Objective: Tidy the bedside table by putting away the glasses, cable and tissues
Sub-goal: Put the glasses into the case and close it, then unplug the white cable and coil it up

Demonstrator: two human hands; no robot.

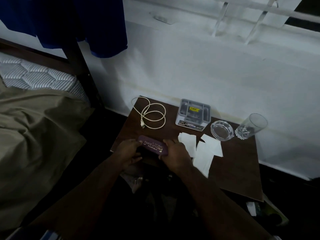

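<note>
Glasses case, one purple piece with gold letters, lies at the near left part of the bedside table, and both hands hold it. Left hand grips its left end, the fingers curled around it. Right hand grips its right end in the same way, the thumb under the near edge. If the glasses are inside, I cannot tell, because the case looks closed from this view.

Just to the right of the right hand lie the tissues, white and flat on the wood. I count three sheets: one touching the right hand, one longer reaching toward the near edge, and one more to the right, partly overlapping the long one.

Farther, at the far left corner, lies one white cable, loosely coiled in about two loops, its plug pointing to the near side. To the right of it, near the wall, stands one grey organizer box with several compartments and a yellow label. More to the right stands one glass ashtray, and beside it one clear drinking glass.

On the left of the table is a bed with an olive sheet, and one blue cloth hangs above it
</note>
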